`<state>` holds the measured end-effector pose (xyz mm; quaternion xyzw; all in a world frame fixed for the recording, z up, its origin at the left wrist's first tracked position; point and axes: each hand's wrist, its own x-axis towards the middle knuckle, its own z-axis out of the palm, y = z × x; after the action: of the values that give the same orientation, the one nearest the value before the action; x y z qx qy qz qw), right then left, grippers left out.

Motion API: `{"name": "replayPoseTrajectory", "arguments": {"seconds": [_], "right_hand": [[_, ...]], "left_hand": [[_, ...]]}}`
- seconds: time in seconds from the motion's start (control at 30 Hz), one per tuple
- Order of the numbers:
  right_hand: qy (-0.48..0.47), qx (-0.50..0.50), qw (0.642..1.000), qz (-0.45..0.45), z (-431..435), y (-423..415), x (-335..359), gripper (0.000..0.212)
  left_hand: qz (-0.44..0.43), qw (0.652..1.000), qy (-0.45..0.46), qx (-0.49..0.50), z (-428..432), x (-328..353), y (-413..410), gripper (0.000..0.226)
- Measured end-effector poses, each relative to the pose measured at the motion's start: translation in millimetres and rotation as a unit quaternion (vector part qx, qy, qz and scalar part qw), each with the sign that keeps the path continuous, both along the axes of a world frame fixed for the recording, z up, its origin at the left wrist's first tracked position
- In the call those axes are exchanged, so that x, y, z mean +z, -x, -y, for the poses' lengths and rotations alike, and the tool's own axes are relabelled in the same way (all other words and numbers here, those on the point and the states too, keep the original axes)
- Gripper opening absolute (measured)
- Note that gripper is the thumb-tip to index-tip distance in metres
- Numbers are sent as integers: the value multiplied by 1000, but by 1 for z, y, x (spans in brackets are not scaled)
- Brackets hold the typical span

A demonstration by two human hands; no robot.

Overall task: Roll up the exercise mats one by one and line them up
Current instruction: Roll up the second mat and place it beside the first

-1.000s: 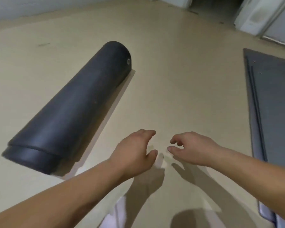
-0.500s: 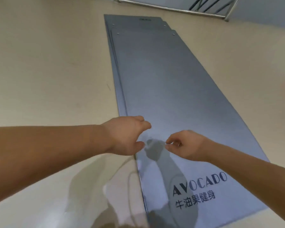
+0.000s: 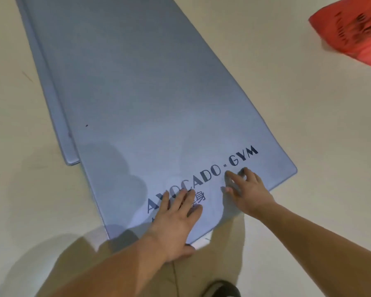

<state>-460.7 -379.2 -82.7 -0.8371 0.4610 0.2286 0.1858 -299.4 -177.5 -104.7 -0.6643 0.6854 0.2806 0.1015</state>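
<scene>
Grey-blue foam: top exercise mat [image 3: 150, 99] lies flat on the floor [image 3: 287, 93], stacked over another mat [image 3: 51, 103].
Left hand [image 3: 176, 221]: spread, palm pressing the near edge.
Right hand [image 3: 247, 192]: fingers splayed beside it, apparently steadying the end to start the roll.

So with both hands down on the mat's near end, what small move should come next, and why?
Probably curl the near edge up and over to start the roll. The top mat lies fully flat, and the left hand and right hand rest open by its near edge, gripping nothing yet.
</scene>
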Motion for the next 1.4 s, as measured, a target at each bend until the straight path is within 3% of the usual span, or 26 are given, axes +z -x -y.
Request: {"name": "replayPoseTrajectory", "arguments": {"seconds": [0.1,0.27,0.43,0.53,0.6,0.77,0.87,0.97,1.03,1.13,1.23,1.33,1.4], "right_hand": [[4,-25,1000,-15,5,11,-6,55],[-22,-51,998,-32,-6,2,-10,73],[38,45,993,-100,-21,-14,-4,82],[21,160,987,-21,-48,-35,4,83],[-38,211,976,42,-72,-57,8,83],[-175,216,951,136,-98,-121,30,66],[-86,257,945,181,-92,-137,50,49],[69,302,906,289,-95,-155,74,34],[67,322,888,322,-103,-171,92,31],[-39,343,912,221,-117,-196,128,35],[-153,303,939,59,-122,-221,168,34],[-252,228,940,13,-116,-234,189,43],[-251,217,943,-15,-116,-240,187,43]], "left_hand": [[62,998,-6,-31,-1,-12,13,98],[60,998,23,-23,4,-6,19,81],[85,995,-6,-46,-1,12,3,70],[71,994,-6,-78,-20,29,-37,54],[72,992,-11,-103,-37,42,-62,41],[107,992,-27,-58,-63,83,-128,32],[128,992,-19,-7,-74,116,-176,24],[133,990,-31,33,-87,147,-218,16],[121,990,-32,62,-98,167,-239,12],[95,991,-31,88,-120,185,-254,3],[28,992,-73,104,-131,195,-259,18],[-75,975,-134,161,-131,204,-261,27],[-75,973,-137,168,-128,204,-260,27]]}}
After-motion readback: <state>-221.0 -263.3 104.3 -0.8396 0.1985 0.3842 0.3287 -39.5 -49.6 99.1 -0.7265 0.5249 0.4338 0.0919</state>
